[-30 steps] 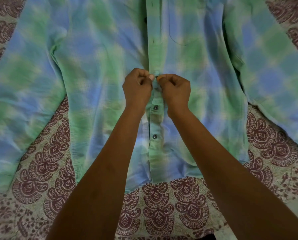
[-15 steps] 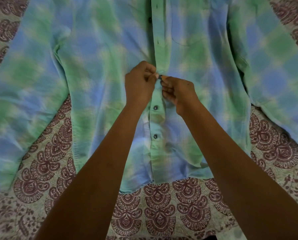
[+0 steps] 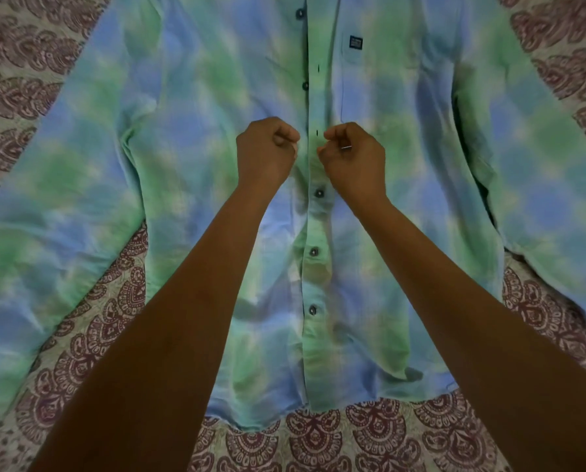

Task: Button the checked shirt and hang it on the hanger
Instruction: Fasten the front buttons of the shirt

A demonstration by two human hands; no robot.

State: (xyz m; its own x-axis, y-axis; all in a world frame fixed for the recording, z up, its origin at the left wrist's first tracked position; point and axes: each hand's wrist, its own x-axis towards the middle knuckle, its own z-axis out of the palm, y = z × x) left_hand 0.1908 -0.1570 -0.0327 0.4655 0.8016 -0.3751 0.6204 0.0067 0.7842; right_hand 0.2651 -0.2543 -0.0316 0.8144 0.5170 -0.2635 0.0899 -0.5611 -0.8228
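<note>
The green-and-blue checked shirt (image 3: 189, 137) lies spread flat, front up, on a patterned bedsheet. Three dark buttons are fastened on the lower placket, the highest of them (image 3: 318, 193) just below my hands. Above my hands the placket is still apart, with an unfastened button (image 3: 305, 85) and an empty buttonhole (image 3: 317, 132). My left hand (image 3: 267, 153) pinches the left front edge, fingers curled. My right hand (image 3: 352, 156) pinches the placket strip on the other side. A small gap separates the two hands. No hanger is in view.
The cream bedsheet with maroon medallion print (image 3: 318, 437) shows below the hem and at the corners. Both sleeves spread out to the left (image 3: 29, 233) and right (image 3: 540, 199). A small dark label (image 3: 355, 41) sits on the chest pocket.
My hands met over a button, pushed it through, then parted and shifted slightly up the placket. A third fastened button now shows below them. The view takes in more of the upper shirt.
</note>
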